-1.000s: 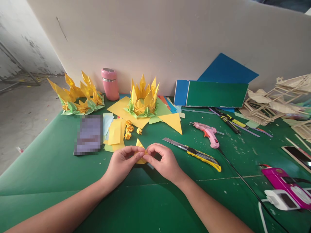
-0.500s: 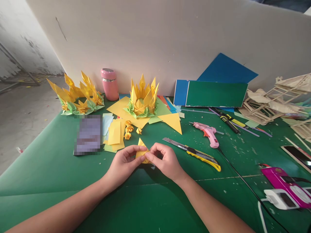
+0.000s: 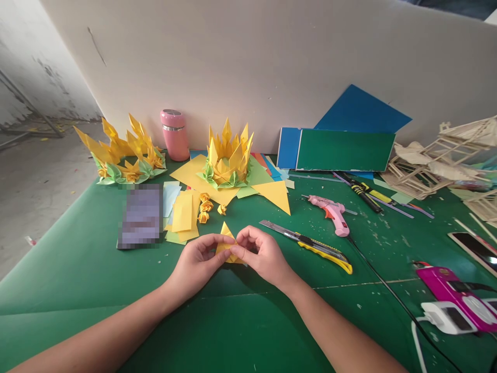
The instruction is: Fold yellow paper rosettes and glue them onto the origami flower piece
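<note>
A small folded piece of yellow paper (image 3: 225, 231) is held up just above the green table, its pointed tip facing away from me. My left hand (image 3: 202, 256) pinches it from the left between thumb and fingers. From the right, my right hand (image 3: 261, 254) grips its edge, thumb pressed near the left thumb. Fingers cover much of the paper's middle. Beyond my hands lie folded yellow paper roses (image 3: 205, 206) and a stack of yellow paper rectangles (image 3: 182, 212). A yellow utility knife (image 3: 306, 245) with its blade out lies right of my right hand.
Two yellow paper crowns (image 3: 229, 160) (image 3: 130, 155) and a pink flask (image 3: 175, 137) stand at the back. To the right are a pink glue gun (image 3: 333, 213) with a trailing cord, a magenta power strip (image 3: 450, 295), a phone (image 3: 476, 252) and wooden stick models (image 3: 423, 171).
Both hands keep their pinch on the yellow paper. The right hand's fingers have shifted very slightly up and left; the rest of the table looks the same.
</note>
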Demonstrator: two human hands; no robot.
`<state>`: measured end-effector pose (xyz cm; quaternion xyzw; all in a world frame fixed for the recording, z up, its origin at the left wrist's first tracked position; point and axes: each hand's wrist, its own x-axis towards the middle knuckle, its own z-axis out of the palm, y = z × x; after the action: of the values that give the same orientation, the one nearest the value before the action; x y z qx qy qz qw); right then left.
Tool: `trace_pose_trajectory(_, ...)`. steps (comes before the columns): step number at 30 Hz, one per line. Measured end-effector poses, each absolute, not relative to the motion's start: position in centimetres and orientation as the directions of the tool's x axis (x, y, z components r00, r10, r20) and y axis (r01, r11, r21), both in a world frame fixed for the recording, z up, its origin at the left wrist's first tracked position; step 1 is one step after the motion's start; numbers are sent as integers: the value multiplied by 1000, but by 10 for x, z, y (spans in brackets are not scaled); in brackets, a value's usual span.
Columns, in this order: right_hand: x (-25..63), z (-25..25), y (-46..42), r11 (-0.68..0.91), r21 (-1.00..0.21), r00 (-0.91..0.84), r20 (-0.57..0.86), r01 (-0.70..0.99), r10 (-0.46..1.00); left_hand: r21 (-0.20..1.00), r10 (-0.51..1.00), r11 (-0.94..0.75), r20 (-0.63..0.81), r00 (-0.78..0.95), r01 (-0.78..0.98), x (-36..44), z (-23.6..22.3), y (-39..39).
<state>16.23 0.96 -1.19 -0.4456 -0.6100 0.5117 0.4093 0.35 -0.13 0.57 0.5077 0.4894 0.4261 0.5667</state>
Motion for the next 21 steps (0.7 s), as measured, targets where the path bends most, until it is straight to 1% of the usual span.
trace_pose_trajectory(3, 162, -12, 10, 75, -989, -273, 37, 130, 961, 992, 977, 125, -125, 173, 10, 3, 6, -2)
trace_pose_trajectory(9, 163, -14, 10, 53, -991, -257, 21, 119, 966, 997, 976, 75, -80, 202, 31, 4, 1, -4)
trace_pose_trajectory(15, 163, -13, 9, 80, -992, -227, 55, 102, 972, 997, 970, 57, -43, 241, -51, 4, -7, -3)
trace_pose_trajectory(18, 162, -12, 10, 79, -995, -199, 65, 67, 978, 993, 980, 61, -40, 194, -103, 5, -7, -1)
trace_pose_trajectory(21, 162, -12, 11, 20, -1000, -199, 20, -4, 980, 988, 992, 59, -42, 122, -142, 5, -6, -1)
